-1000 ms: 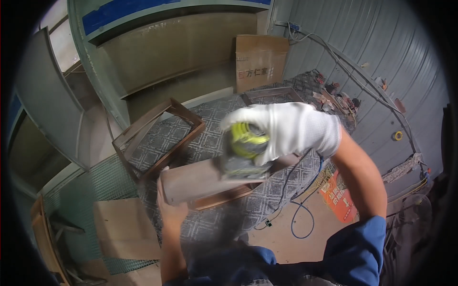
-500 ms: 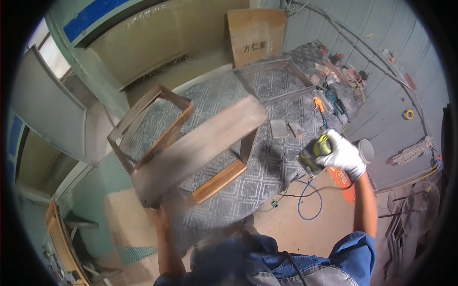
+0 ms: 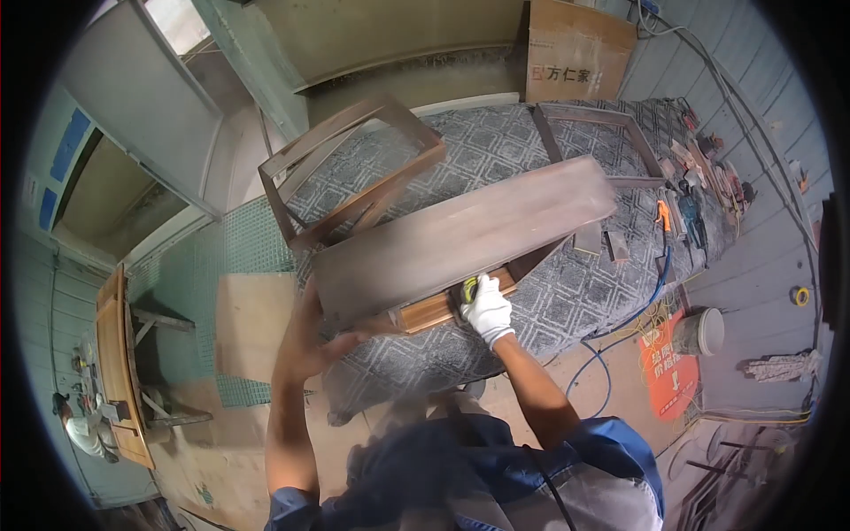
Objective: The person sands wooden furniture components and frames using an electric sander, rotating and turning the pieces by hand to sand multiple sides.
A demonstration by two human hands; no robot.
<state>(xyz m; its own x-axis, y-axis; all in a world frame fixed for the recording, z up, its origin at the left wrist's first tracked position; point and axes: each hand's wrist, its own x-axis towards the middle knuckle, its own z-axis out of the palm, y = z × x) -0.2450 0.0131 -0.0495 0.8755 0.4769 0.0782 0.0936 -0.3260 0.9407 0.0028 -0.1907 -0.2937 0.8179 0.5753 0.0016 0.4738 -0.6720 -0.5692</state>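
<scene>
A brown wooden box frame (image 3: 460, 239) lies tilted on the grey patterned cloth, its broad plank side facing up. At its near left end is my bare left hand (image 3: 320, 343), slightly blurred, gripping the end of the frame with the thumb on the near side. In a white glove, my right hand (image 3: 489, 311) is closed around a green and black power sander (image 3: 467, 290). The sander is at the frame's lighter inner board (image 3: 429, 311), below the broad plank; its pad is mostly hidden by the glove and the frame.
Two more brown frames, one at left (image 3: 354, 168) and one at far right (image 3: 602, 115), lie on the cloth-covered table (image 3: 478, 133). Sanding blocks (image 3: 617, 246), an orange-handled air gun (image 3: 664, 215) and a blue hose (image 3: 611, 372) lie to the right. A white bucket (image 3: 699, 333) stands beyond.
My right hand has brought the sander leftward from the right side to the frame's inner board. My left hand stays at the frame's near left end. The view has shifted left.
</scene>
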